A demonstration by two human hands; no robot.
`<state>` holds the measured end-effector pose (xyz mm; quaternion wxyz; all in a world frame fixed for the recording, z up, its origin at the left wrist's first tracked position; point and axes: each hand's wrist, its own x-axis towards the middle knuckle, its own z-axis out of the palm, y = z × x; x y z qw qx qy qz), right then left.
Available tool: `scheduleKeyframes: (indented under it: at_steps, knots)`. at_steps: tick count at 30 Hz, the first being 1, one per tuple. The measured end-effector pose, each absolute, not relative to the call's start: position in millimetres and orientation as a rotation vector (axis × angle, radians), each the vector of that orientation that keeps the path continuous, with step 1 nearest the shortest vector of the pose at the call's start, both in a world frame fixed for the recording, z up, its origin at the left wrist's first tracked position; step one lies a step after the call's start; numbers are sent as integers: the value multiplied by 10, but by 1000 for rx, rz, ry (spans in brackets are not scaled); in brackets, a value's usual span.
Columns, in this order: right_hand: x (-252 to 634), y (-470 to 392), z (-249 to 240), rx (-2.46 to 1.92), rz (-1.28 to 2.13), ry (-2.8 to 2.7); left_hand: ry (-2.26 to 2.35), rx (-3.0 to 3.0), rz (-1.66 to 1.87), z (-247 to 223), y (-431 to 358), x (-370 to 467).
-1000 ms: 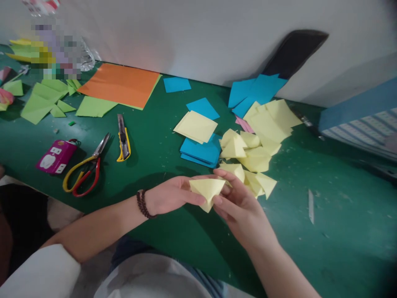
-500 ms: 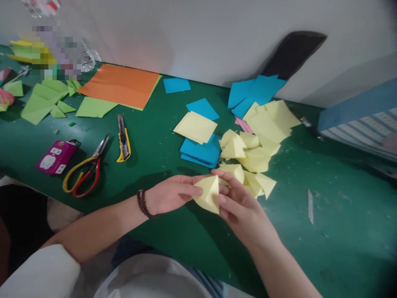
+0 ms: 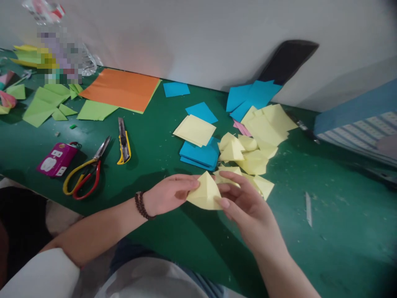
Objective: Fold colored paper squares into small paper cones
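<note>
A piece of folded pale yellow paper is held above the green table, its peak pointing up. My left hand pinches its left side between thumb and fingers. At its lower right corner the thumb of my right hand presses, with the other fingers curved behind and slightly apart. Just beyond my hands lie several folded yellow paper pieces. Flat yellow squares rest partly over a stack of blue paper squares.
To the left are a utility knife, scissors and a purple box. Orange paper and green paper pieces lie farther back. A black phone-like object leans on the wall; a loose blade-like strip lies right.
The folded paper has turned, so its peak now points up and its broad face shows more. My right fingers have spread and shifted slightly right.
</note>
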<state>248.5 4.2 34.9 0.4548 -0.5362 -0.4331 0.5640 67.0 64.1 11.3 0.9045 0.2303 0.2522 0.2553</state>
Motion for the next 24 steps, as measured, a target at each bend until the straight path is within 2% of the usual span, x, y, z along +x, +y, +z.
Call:
scheduleKeyframes:
  at_steps: [5,7,14,20,24]
  knots:
    - [2585,35,428,-1431,671,-1715,595,495,616,130,641,680]
    - [2602,50,459,-1402,485,-1933,655,558,612,138,626,680]
    - [2621,86,503,-1300,381,-2172,717,837,565,157,593,667]
    - [2991,135,558,-1659,-63,-1878,750,674,780,156,689,634]
    - [3063,178,476,-1698,-161,-1979,729,577,828,149,733,608]
